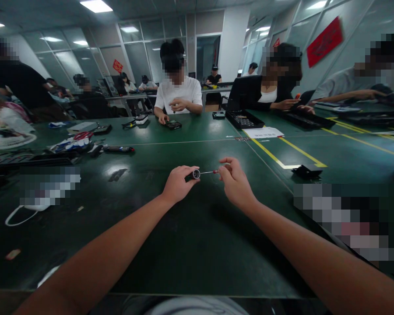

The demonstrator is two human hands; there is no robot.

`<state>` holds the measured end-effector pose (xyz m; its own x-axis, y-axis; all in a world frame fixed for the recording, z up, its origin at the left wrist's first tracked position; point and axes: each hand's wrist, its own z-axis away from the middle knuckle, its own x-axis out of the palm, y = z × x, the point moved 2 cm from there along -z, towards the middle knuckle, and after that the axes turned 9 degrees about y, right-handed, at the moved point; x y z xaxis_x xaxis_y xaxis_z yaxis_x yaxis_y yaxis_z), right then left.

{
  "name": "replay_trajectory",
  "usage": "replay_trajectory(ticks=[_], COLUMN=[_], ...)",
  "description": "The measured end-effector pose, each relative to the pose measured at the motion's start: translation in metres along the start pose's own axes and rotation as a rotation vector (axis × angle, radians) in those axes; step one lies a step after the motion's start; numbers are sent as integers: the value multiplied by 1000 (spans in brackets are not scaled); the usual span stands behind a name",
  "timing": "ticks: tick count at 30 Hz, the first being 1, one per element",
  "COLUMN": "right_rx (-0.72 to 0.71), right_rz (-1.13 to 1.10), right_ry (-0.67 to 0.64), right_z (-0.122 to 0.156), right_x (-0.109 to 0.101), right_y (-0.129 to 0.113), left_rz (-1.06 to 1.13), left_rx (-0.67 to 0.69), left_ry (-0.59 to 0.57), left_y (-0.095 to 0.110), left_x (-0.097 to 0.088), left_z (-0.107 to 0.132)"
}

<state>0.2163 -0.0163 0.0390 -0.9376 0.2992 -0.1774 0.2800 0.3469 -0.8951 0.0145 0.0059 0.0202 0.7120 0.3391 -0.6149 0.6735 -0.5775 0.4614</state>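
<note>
Two bare hands are seen from above, held out over a dark green counter [190, 245]. A short dark cylinder [196, 174] is held by the left hand [179, 183], its grip clamped around the sides, with the round, hollow-looking end turned toward the viewer. A thin metal tool [207, 172] with a red part is pinched by the right hand [234, 181], the grip brought together on it between thumb and finger while another finger is raised. The tool's long axis is laid almost level, from side to side, and its shaft is pointed left at the cylinder's rim (whether the rim is touched or just missed cannot be told). The cylinder is thus placed directly to the left of the right grip, at nearly the same height in view, with only the slim shaft seen between; the left hand is the nearer, being wrapped around it. Farther left on the counter, a dark pen-shaped stick [118, 149] is laid; to the right, a small black bracket [307, 172] is set. Across the counter, a dark box [173, 125] is handled by a person [178, 94] in white.
</note>
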Motion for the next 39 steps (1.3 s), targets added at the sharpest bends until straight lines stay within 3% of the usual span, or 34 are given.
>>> replay_trajectory(ticks=[4,8,10,17,23,28,31,36,39], right_rx=[147,555,632,473,357,573,669,576,563], right_rz=[-261,-528,-543,-448,-372,-396,-498,-504,-510], right_ry=[28,75,131,193,396,490,407,387,391], right_z=[-3,-10,-13,-11,-24,-30,-27,-25,-26], right_x=[4,5,3,2,-5,-8,-3,-1,-2], right_y=[8,16,17,15,29,40,39,35,34], left_rz=[-9,-79,-113,-122,23,214,259,82,6], left_rx=[4,84,66,-19,-111,-228,-274,-185,-118], left_ry=[18,11,-23,-67,1,20,-83,-334,-406], left_y=[2,6,6,1,11,22,31,52,57], left_x=[-3,-6,-5,-3,-8,-10,-9,-2,7], left_z=[-1,-2,-2,-2,-4,-5,-6,-3,-2])
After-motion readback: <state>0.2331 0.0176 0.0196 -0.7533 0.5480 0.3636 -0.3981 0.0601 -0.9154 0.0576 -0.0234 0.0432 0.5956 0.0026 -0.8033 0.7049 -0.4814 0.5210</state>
